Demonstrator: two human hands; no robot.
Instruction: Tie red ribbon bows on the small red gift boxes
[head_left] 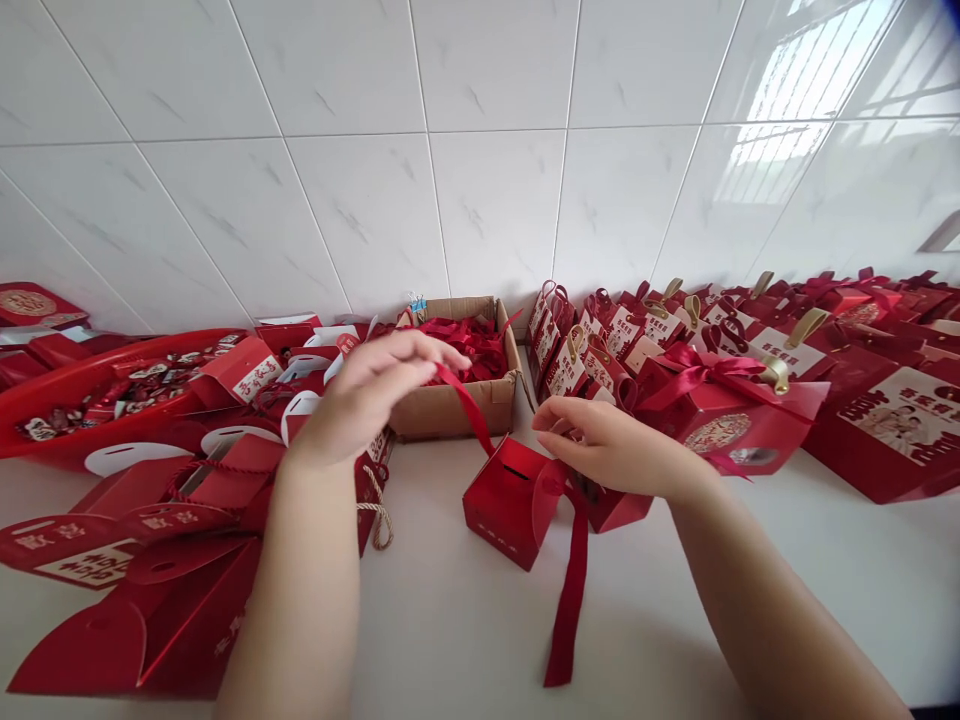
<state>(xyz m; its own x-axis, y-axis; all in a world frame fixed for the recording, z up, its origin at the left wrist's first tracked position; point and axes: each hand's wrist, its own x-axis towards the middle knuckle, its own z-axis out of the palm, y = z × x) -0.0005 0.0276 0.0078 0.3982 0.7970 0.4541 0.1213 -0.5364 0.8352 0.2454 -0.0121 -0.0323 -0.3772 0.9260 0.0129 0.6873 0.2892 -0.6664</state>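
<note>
Holding up one end of a red ribbon [471, 408]: left hand [382, 390] is pinching it, fingers closing tight. Small red box [501, 520] is sitting on the counter [442, 620] between both hands, in front of a cardboard box [457, 412]. Right hand [622, 445] is hovering by its right side, fingers half curling; whether they are gripping anything is staying unclear. Progress, judging: box is standing folded, ribbon attached and trailing; bow is still lacking, while a neighbouring larger box [750, 435] is wearing one.
</note>
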